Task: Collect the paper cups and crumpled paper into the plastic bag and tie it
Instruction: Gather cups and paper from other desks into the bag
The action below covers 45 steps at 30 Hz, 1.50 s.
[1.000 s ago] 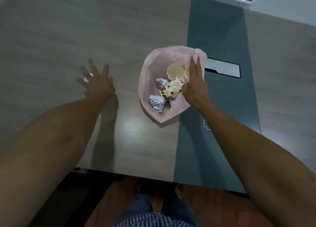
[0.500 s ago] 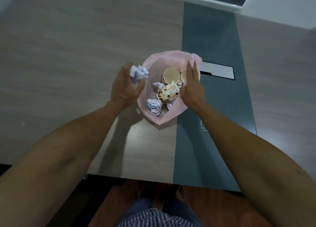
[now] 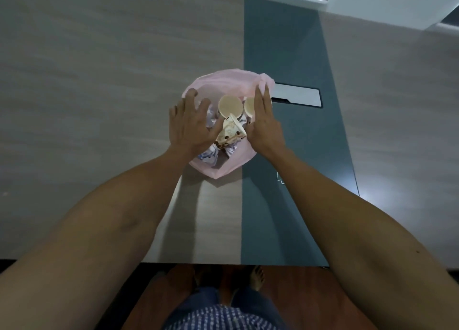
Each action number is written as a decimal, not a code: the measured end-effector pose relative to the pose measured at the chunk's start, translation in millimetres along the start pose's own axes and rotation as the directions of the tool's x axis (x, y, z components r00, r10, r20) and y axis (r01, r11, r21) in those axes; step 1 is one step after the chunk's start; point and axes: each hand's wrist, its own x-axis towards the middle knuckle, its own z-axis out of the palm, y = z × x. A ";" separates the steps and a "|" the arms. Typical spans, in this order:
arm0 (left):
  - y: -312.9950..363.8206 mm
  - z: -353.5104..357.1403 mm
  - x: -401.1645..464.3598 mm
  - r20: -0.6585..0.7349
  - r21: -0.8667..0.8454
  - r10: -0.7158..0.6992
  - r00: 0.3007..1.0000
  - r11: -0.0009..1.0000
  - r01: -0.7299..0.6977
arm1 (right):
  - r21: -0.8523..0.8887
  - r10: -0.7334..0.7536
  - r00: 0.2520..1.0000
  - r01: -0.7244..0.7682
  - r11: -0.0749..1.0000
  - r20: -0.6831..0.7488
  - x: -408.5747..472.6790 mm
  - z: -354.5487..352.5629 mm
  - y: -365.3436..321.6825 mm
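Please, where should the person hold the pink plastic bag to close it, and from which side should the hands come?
Probably the loose upper rim of the pink plastic bag, pinched from its two opposite sides: the left hand at the left edge, the right hand at the right. The mouth gapes upward, and the paper cups sit below the film.

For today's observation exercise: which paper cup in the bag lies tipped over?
The brown-spotted cup between both hands; the two plain cups behind it stand mouth-up.
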 end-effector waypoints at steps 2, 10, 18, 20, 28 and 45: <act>-4.3 -3.4 -1.2 -0.019 -0.014 -0.058 0.998 0.998 0.058 | 0.000 0.015 1.000 -0.015 1.000 0.013 -0.2 -2.2 -0.3; -31.0 -4.7 8.1 0.318 -0.106 -0.185 0.930 0.968 0.229 | -0.027 0.049 0.997 -0.047 0.999 0.057 -5.3 -12.5 -1.9; -31.4 -31.6 15.0 0.144 -0.192 -0.106 0.984 0.972 0.132 | -0.114 0.165 0.984 -0.157 0.981 0.063 -10.9 -23.2 10.9; -26.8 -44.5 19.7 0.148 -0.235 -0.059 0.987 0.967 0.093 | -0.132 0.186 0.981 -0.177 0.975 0.056 -11.7 -30.5 13.6; -33.5 -101.5 48.4 0.151 -0.139 -0.069 0.986 0.986 0.091 | -0.083 0.127 0.992 -0.128 0.988 -0.014 8.1 -61.9 8.8; -143.9 -174.8 -53.6 0.160 0.024 -0.335 0.929 0.942 0.336 | 0.086 -0.193 0.966 0.180 0.980 0.170 2.4 15.4 -112.7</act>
